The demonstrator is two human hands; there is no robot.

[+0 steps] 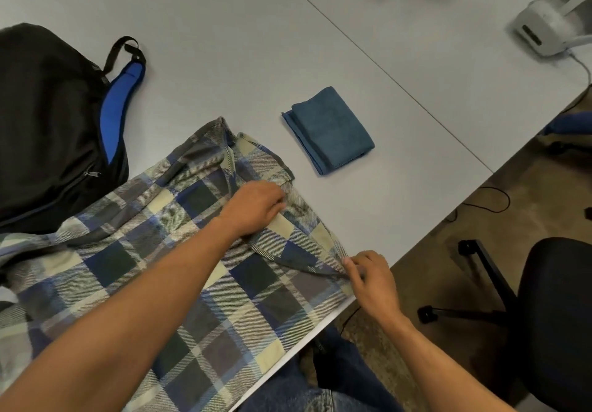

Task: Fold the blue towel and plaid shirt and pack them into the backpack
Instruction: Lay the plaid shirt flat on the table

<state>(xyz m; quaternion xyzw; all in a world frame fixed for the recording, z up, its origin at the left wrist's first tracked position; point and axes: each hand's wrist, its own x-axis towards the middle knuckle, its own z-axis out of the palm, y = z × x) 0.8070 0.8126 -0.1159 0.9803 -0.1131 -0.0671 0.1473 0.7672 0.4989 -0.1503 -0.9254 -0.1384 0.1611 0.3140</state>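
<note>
The plaid shirt (153, 251) lies spread over the near part of the grey table (224, 43), its hem hanging past the front edge. My left hand (256, 208) pinches the cloth near the shirt's right shoulder. My right hand (371, 278) pinches the edge of a folded-in sleeve close to the table's edge. The blue towel (331, 130) rests folded into a small rectangle beyond the shirt, apart from both hands. The black backpack (48, 117) with a blue strap lies at the left, touching the shirt's upper left part.
A white headset (551, 24) with a cable sits at the far right of the table. A black office chair (554, 315) stands on the floor to the right. A seam runs diagonally across the tabletop. My jeans show below the table's edge.
</note>
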